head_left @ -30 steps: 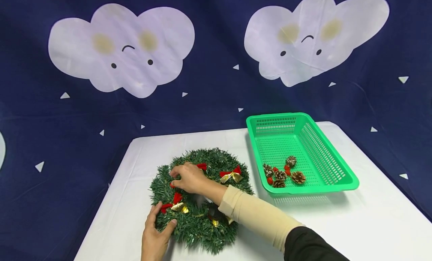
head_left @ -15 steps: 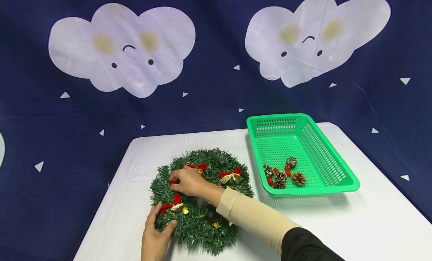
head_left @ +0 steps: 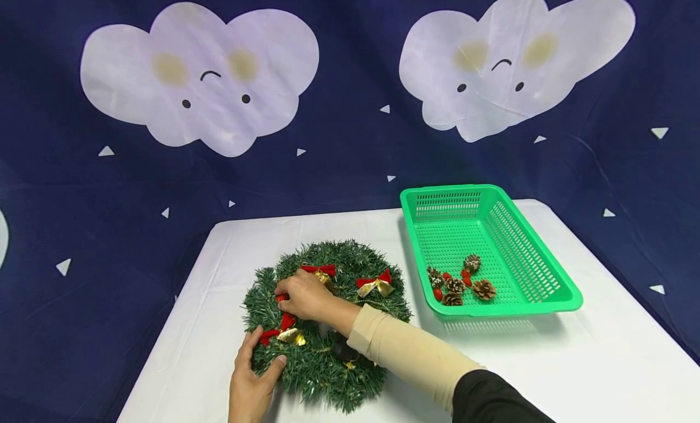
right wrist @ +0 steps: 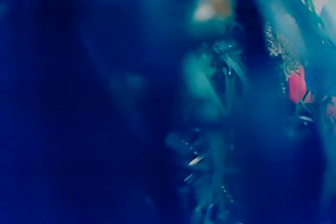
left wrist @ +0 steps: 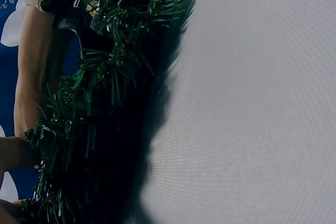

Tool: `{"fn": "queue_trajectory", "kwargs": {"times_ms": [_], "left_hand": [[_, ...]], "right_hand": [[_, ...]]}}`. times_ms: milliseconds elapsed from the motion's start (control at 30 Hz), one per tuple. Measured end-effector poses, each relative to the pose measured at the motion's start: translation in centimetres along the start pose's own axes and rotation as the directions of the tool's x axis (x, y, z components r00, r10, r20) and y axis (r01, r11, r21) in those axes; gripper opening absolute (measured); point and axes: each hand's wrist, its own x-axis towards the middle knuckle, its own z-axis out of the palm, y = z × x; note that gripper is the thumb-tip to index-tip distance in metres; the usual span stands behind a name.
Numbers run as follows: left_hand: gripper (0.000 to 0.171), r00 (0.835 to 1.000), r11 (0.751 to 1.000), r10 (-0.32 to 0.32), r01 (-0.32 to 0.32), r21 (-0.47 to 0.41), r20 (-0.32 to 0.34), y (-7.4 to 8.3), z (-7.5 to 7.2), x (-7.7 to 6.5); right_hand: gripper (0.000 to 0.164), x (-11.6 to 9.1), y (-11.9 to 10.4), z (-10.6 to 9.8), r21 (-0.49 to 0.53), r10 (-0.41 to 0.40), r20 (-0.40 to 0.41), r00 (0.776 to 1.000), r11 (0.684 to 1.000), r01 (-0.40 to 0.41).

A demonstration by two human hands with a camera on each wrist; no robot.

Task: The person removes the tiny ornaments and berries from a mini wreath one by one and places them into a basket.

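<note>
A green tinsel wreath (head_left: 328, 374) lies on the white table, decorated with red bows (head_left: 373, 282) and gold bells (head_left: 292, 336). At its upper left, my right hand (head_left: 306, 295) pinches a small red ornament (head_left: 281, 297) low against the tinsel; fingers hide most of it, so its kind is unclear. My left hand (head_left: 253, 374) holds the wreath's lower left edge, with the thumb on the near side and fingers toward the outer rim. The left wrist view shows the wreath's side (left wrist: 100, 93) beside the tablecloth. The right wrist view is dark and blurred, with some tinsel (right wrist: 226, 72) visible.
A green plastic basket (head_left: 525, 247) stands at the table's right rear. Inside its near left corner are several pine cones (head_left: 483, 289) and red berry-like pieces (head_left: 438, 294). A dark blue cloth with printed clouds (head_left: 199, 76) hangs behind the table (head_left: 186, 338).
My right hand has shifted slightly down on the wreath, uncovering more of the upper red bow. The left hand keeps its place.
</note>
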Motion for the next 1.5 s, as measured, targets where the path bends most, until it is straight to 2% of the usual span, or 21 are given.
{"fn": "queue_trajectory", "kwargs": {"times_ms": [267,700,1033,1267,1500], "left_hand": [[0.074,1.0,1.0,0.008,-0.008,-0.009,-0.008,0.0,0.0,0.0],[0.075,1.0,1.0,-0.002,0.002,-0.005,-0.003,-0.1,-0.1,0.0],[0.077,1.0,1.0,-0.008,0.008,-0.001,0.0,0.0,0.0,0.0],[0.076,1.0,1.0,-0.015,0.015,0.014,-0.001,0.0,0.0,0.1],[0.076,1.0,1.0,-0.012,0.012,0.022,-0.002,-0.1,0.1,0.1]], "right_hand": [[0.024,0.1,-0.1,0.0,-0.011,-0.005,-0.021,1.0,1.0,0.005],[0.018,0.0,0.1,0.1,0.103,-0.01,-0.089,0.996,0.994,0.02],[0.018,-0.1,0.4,0.1,0.19,0.038,-0.13,0.991,0.982,-0.013],[0.02,-0.2,0.5,-0.9,0.276,0.078,-0.183,0.98,0.961,-0.025],[0.023,-1.2,0.5,-2.8,0.347,0.092,-0.201,0.975,0.938,-0.017]]}}
